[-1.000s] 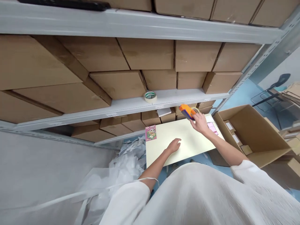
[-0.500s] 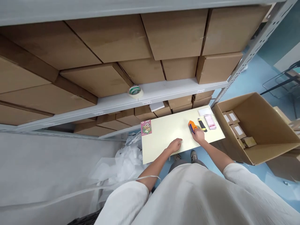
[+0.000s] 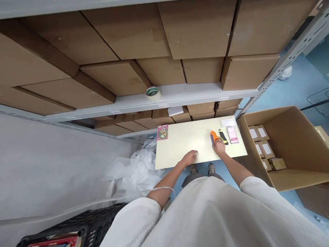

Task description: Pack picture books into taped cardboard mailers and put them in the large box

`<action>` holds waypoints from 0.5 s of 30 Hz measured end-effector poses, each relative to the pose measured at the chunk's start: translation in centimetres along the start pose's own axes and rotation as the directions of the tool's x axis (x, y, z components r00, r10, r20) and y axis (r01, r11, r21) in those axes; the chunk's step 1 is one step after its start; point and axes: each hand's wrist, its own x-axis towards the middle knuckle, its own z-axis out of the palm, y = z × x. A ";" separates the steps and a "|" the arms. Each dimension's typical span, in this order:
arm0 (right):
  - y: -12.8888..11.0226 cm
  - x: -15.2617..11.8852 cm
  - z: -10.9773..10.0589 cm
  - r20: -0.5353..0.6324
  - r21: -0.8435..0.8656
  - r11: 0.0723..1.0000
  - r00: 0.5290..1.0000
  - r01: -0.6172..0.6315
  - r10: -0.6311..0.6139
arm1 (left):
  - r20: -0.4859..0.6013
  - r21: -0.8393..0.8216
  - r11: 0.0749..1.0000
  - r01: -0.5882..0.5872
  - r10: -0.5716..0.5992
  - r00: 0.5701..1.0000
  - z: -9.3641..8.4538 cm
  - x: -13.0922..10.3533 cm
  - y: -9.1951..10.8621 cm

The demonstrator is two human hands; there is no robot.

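My right hand (image 3: 219,146) is closed around an orange tape dispenser (image 3: 214,136) with a dark blue edge, at the right part of a cream tabletop (image 3: 185,140). Just beside the dispenser lies a black and yellow box cutter (image 3: 223,136). Farther right are a pink and white item (image 3: 232,134), blurred out, and a white slip of paper (image 3: 227,122). My left hand (image 3: 189,157) rests palm down near the table's front edge, fingers stretched to the right, holding nothing. A pink illustrated booklet (image 3: 162,132) lies at the far left corner.
A shelf (image 3: 185,90) packed with cardboard boxes stands behind the table, with a tape roll (image 3: 153,93) on it. An open carton (image 3: 295,137) holding small boxes is at right. White wrapping (image 3: 138,171) heaps at left; a black crate (image 3: 95,223) is lower left.
The view has shifted, bringing the black crate further into sight. My right hand still holds the tape dispenser, and my left hand stays on the table near its front edge.
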 end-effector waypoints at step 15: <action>-5.5 -0.4 -3.4 -0.028 -0.078 0.880 0.882 0.468 -0.471 | -0.362 -0.228 0.965 0.126 -0.204 0.910 0.3 -3.9 1.5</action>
